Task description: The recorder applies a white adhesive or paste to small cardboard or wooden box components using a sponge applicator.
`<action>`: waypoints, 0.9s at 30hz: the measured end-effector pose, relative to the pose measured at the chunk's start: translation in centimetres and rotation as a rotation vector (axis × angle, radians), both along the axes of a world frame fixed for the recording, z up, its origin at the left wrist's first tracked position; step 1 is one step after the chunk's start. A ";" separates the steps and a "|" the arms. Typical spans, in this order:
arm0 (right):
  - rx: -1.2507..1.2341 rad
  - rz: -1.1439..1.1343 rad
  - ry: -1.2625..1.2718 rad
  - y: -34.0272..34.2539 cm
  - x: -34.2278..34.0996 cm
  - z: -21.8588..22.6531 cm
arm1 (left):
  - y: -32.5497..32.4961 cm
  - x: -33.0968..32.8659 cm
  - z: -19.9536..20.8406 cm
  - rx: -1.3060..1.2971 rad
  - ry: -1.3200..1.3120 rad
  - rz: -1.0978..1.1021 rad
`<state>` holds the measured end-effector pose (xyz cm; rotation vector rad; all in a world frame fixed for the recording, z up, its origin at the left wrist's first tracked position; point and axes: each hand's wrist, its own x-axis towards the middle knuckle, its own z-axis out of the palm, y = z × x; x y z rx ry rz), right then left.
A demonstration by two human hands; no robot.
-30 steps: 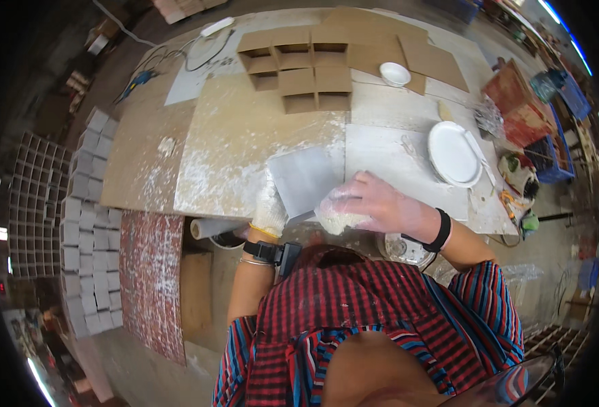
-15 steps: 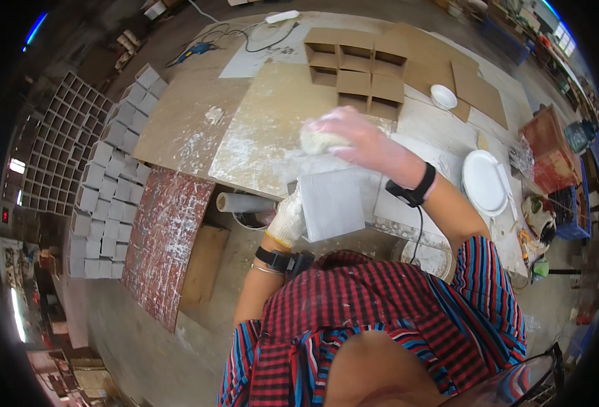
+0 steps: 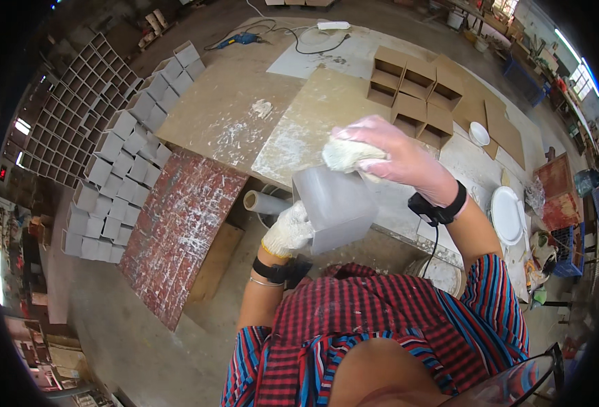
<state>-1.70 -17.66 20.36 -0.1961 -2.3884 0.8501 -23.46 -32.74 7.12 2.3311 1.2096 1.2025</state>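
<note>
My left hand [image 3: 291, 229], in a white knitted glove with a yellow cuff edge, grips a grey-white square box [image 3: 340, 207] by its left side. The box is held tilted in front of my body, off the table's near edge. My right hand [image 3: 398, 150], thinly covered in pinkish film or powder, is closed round a white wadded cloth [image 3: 348, 154]. The cloth is at the box's upper edge; whether it touches the box I cannot tell.
Several brown cardboard boxes [image 3: 418, 91] stand on the table at the back right. A white bowl [image 3: 478, 133] and a white round lid [image 3: 508, 216] lie to the right. Stacked white boxes [image 3: 113, 183] rise at left behind a red scratched board [image 3: 177, 230]. A blue power tool [image 3: 241, 39] lies at the back.
My left hand has turned and tilted the box, showing more of its sides. My right hand has come down to the box's upper edge with the cloth. The view has shifted.
</note>
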 end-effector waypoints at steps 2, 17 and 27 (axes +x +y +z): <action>0.112 0.081 -0.037 -0.7 -3.5 -0.1 | -1.5 -1.8 0.3 -0.461 -0.223 0.120; 0.316 0.491 -0.168 -9.5 -18.5 -2.5 | -7.6 -13.2 -0.9 -0.580 -0.587 0.061; 0.195 0.466 0.010 -6.1 -22.2 -2.8 | -10.8 -16.7 -2.4 0.065 0.348 0.349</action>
